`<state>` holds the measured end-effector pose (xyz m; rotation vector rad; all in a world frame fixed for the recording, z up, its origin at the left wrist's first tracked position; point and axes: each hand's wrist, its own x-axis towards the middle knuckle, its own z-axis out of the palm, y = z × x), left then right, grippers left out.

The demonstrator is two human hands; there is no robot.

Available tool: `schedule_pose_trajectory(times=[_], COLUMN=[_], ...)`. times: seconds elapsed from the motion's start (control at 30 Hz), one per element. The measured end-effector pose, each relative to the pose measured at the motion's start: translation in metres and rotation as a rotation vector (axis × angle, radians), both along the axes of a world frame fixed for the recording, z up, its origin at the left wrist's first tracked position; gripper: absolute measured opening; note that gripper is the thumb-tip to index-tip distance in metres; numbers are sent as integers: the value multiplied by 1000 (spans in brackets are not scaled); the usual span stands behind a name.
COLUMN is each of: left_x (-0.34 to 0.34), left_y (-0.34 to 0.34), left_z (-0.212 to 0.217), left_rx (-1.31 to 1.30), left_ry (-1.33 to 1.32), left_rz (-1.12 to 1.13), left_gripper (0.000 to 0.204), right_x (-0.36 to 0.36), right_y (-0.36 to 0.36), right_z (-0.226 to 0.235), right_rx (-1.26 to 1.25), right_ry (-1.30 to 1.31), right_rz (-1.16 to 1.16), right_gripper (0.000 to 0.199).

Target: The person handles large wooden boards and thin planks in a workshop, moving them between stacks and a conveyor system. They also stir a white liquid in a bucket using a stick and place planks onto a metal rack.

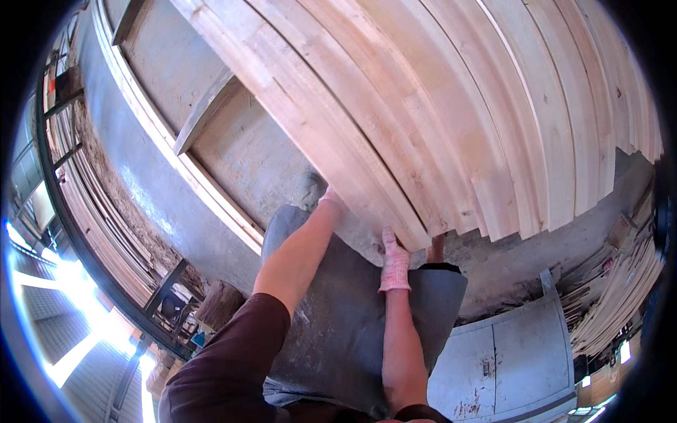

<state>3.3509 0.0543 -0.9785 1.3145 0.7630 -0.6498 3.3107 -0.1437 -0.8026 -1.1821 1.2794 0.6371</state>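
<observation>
A long pale wooden board [317,134] lies slanting at the left edge of a broad row of similar boards [451,120]. My right hand [395,262], in a pinkish-white knit glove, grips the board's near end. Its thumb points up along the end, and the other fingers are hidden behind the wood. My left hand [331,200] holds the same board's left long edge farther up. Only the back of that hand and part of the thumb side show; its fingers go out of sight under the wood.
A grey apron [331,331] covers my front. Beyond the left arm, a light wooden rail [190,173] with a crosspiece [204,113] lies on the concrete floor [155,183]. A white metal cabinet [504,359] stands at lower right, beside stacked thin wood strips [613,296]. More long boards [106,225] lie at far left.
</observation>
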Motion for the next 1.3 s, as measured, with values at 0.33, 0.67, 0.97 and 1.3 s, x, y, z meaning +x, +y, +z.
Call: schedule_pose_trajectory(times=[0.33, 0.67, 0.97, 1.3], left_x=[20, 76, 94, 48], left_y=[-36, -7, 49, 67], left_z=[5, 55, 135, 229], left_rx=[-111, -187, -211, -282], left_ry=[332, 347, 301, 254], left_rz=[148, 324, 447, 583], left_gripper=[63, 58, 53, 49], right_x=[36, 52, 72, 156], right_y=[12, 39, 87, 68], right_z=[36, 50, 134, 154], right_rx=[47, 79, -163, -38], right_ry=[22, 115, -140, -71], right_rz=[-208, -167, 536, 1073], right_gripper=[60, 65, 76, 84])
